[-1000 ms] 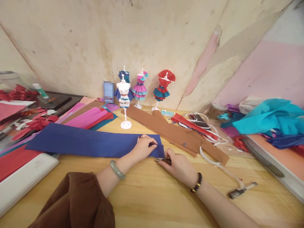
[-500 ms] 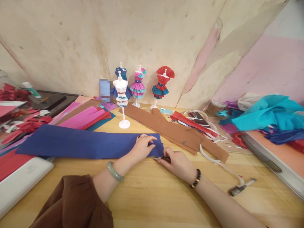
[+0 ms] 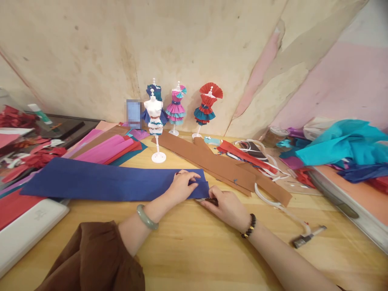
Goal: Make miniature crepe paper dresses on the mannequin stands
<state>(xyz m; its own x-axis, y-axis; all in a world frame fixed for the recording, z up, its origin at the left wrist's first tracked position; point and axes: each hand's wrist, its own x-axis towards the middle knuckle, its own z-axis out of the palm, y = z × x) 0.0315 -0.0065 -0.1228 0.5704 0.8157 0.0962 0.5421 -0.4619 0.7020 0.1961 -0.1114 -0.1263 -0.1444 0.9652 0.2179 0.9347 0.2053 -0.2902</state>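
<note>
A long strip of dark blue crepe paper (image 3: 100,180) lies across the table. My left hand (image 3: 183,186) rests on it near its right end, fingers apart, holding it flat. My right hand (image 3: 226,204) is closed round small dark-handled scissors (image 3: 212,201), much hidden by the fingers. Their pale tip points left at the strip's lower right edge. Whether the blades are apart cannot be made out. Just beyond the strip stands a white mini dress form (image 3: 153,111) with bands of trim round its hips.
Dress forms in a pink dress (image 3: 176,111) and a red dress (image 3: 204,109) stand by the wall, beside a blue-dressed one. Brown strips (image 3: 218,165) lie right of centre. Coloured sheets (image 3: 106,149) are piled left; turquoise paper (image 3: 342,141) heaps right. A small grey-black tool (image 3: 307,238) lies front right.
The scissors' tip sits slightly closer to the strip's edge, with less of the scissors showing. My left hand stays in place on the paper.
</note>
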